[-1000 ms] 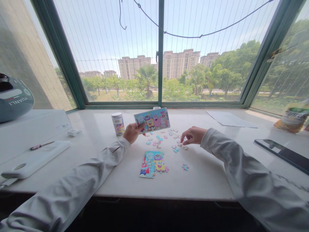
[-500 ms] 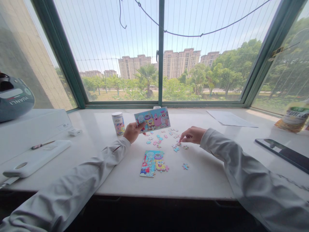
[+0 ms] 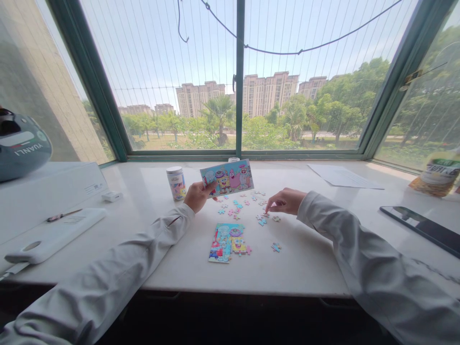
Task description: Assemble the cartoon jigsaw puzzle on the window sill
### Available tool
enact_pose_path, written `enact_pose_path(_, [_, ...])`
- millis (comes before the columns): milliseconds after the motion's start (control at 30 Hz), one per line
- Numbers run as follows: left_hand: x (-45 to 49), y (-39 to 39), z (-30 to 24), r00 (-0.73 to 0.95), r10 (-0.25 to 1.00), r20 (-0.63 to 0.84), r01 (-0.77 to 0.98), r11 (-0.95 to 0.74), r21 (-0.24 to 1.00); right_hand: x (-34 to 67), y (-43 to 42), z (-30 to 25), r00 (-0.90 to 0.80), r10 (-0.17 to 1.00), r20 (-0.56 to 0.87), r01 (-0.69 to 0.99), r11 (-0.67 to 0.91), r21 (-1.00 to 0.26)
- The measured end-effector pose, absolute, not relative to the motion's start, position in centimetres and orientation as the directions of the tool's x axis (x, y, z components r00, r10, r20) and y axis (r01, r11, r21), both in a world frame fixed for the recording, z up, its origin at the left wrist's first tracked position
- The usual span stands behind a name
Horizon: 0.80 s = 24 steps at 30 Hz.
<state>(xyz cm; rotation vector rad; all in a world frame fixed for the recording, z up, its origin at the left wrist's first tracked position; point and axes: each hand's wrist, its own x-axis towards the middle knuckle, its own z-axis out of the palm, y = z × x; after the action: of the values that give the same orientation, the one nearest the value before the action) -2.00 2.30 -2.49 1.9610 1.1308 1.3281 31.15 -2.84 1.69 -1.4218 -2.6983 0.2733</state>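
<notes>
left hand [image 3: 196, 196] holding picture card [image 3: 227, 178], puzzle pieces [image 3: 244, 207]

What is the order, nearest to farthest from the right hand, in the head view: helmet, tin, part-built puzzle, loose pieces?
1. Loose pieces, by the fingertips of the right hand.
2. Part-built puzzle, toward the front edge.
3. Tin, past the left hand.
4. Helmet, far left.

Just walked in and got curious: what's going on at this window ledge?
A person in pale sleeves is at a white ledge. Their left hand holds up a cartoon picture card, and their right hand is down among the loose puzzle pieces; whether it grips one is unclear. A partly assembled puzzle lies nearer to them, and a small canister stands beside the left hand.
</notes>
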Motion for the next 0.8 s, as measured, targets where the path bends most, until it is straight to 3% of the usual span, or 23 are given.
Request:
enact_pose_path(267, [-2.0, 2.2, -2.4, 0.169, 0.854, 0.491, 0.376, -0.517, 0.769, 30.8, -3.1, 1.9, -0.478, 0.878, -0.02, 0.874, 0.472, -0.117])
enact_pose_path(467, [-2.0, 2.1, -2.3, 0.164, 0.853, 0.495, 0.402, -0.516, 0.756, 30.6, -3.8, 2.8, -0.308, 0.951, -0.039, 0.951, 0.309, 0.008])
enact_pose_path(800, [-1.9, 1.7, -2.0, 0.157, 0.861, 0.484, 0.393, -0.504, 0.769, 30.6, -3.9, 3.1, -0.261, 0.965, 0.01, 0.965, 0.261, 0.012])
